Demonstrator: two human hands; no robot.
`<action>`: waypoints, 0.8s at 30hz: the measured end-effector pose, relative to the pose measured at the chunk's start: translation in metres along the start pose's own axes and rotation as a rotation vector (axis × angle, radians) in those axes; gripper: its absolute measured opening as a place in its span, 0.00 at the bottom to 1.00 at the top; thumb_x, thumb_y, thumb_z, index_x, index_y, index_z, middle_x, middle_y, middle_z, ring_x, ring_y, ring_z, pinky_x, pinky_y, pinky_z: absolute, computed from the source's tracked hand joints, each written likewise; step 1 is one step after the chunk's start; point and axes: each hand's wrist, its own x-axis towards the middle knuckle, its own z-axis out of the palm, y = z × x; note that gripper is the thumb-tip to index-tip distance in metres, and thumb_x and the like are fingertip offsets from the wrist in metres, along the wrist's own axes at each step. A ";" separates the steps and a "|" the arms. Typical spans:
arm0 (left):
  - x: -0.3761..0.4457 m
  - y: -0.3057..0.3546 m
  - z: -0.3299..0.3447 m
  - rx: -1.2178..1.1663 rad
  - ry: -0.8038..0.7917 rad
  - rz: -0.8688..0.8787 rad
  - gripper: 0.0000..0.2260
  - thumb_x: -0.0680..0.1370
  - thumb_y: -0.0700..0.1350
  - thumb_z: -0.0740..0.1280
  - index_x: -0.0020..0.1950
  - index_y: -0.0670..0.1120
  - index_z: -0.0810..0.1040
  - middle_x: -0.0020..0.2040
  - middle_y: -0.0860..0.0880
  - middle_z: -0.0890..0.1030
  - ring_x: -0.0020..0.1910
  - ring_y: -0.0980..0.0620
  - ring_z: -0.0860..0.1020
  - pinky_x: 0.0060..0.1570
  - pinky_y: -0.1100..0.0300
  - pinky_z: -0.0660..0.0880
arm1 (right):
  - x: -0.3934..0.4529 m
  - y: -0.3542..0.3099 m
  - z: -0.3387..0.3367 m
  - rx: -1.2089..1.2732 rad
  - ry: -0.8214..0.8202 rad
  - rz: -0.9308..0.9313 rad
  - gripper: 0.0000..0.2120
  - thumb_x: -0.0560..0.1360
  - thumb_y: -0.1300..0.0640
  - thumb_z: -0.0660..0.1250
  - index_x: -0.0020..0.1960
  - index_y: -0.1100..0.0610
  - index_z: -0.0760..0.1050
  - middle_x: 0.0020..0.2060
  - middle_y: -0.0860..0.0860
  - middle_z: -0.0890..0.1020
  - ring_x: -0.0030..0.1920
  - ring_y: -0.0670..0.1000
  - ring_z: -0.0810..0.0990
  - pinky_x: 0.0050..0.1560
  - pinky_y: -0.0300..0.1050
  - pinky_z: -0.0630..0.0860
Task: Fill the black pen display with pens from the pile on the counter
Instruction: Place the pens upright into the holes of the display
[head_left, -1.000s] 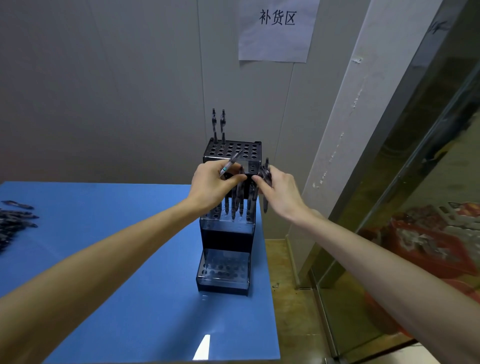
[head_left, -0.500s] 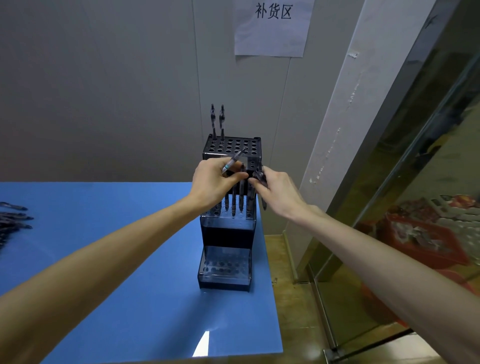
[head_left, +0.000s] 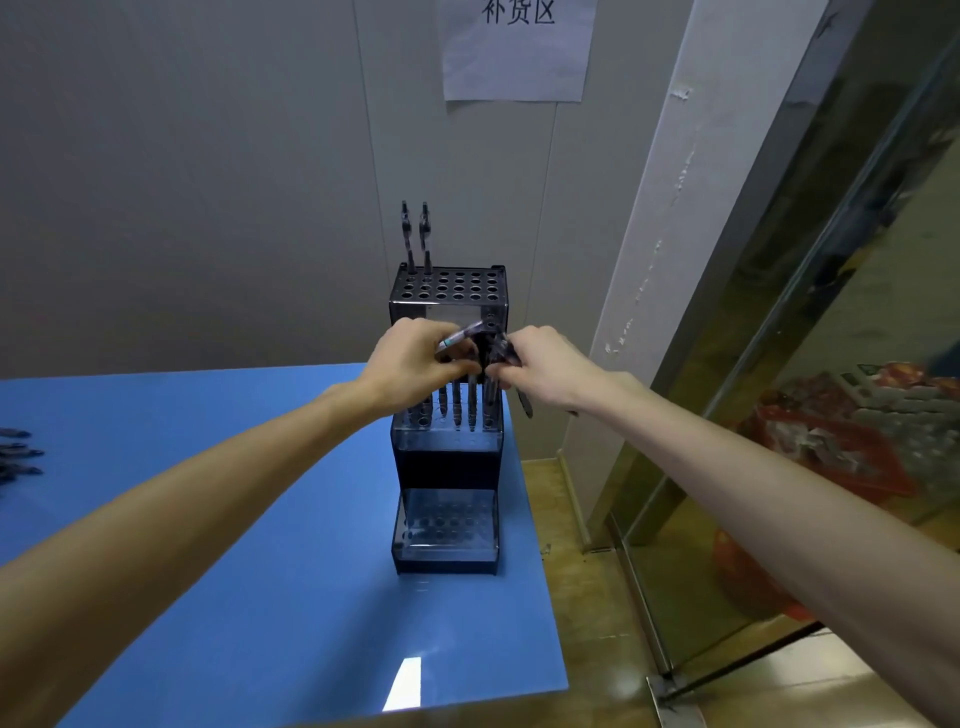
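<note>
The black three-tier pen display (head_left: 447, 462) stands at the right end of the blue counter (head_left: 291, 597). Two pens (head_left: 415, 239) stand upright in the back left holes of its top tier. Several pens (head_left: 464, 408) stand in the middle tier. My left hand (head_left: 410, 366) is over the middle tier and pinches a pen (head_left: 461, 335) that tilts up to the right. My right hand (head_left: 545, 371) grips a bunch of dark pens (head_left: 503, 352) beside it; one tip sticks out below the hand. The pen pile (head_left: 18, 457) lies at the far left edge.
A grey wall with a paper sign (head_left: 519, 49) rises behind the display. The counter's right edge lies just past the display, with floor (head_left: 587, 587) below. A glass door (head_left: 831, 338) stands at the right, with red goods behind it.
Both hands have stayed over the middle tier, close together. My view has tilted down slightly, so the sign sits higher in the frame.
</note>
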 end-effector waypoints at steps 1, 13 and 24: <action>-0.001 -0.002 0.001 0.020 -0.044 0.012 0.04 0.74 0.51 0.77 0.46 0.52 0.86 0.40 0.56 0.85 0.38 0.56 0.81 0.41 0.51 0.80 | 0.000 0.000 0.002 -0.016 -0.025 0.015 0.10 0.80 0.50 0.68 0.45 0.56 0.78 0.38 0.52 0.84 0.39 0.54 0.82 0.44 0.54 0.81; -0.013 0.002 0.013 0.341 0.063 0.178 0.12 0.79 0.54 0.71 0.57 0.49 0.84 0.51 0.51 0.79 0.41 0.48 0.79 0.37 0.55 0.73 | -0.008 0.007 0.016 0.115 -0.104 0.099 0.13 0.82 0.53 0.65 0.49 0.63 0.79 0.38 0.52 0.85 0.37 0.48 0.83 0.43 0.51 0.80; -0.025 0.015 0.006 0.021 0.149 -0.103 0.14 0.82 0.59 0.59 0.53 0.49 0.66 0.32 0.53 0.78 0.30 0.51 0.74 0.33 0.54 0.68 | -0.017 0.005 0.002 0.592 0.161 0.233 0.16 0.85 0.49 0.59 0.52 0.61 0.77 0.36 0.53 0.87 0.31 0.47 0.78 0.42 0.50 0.79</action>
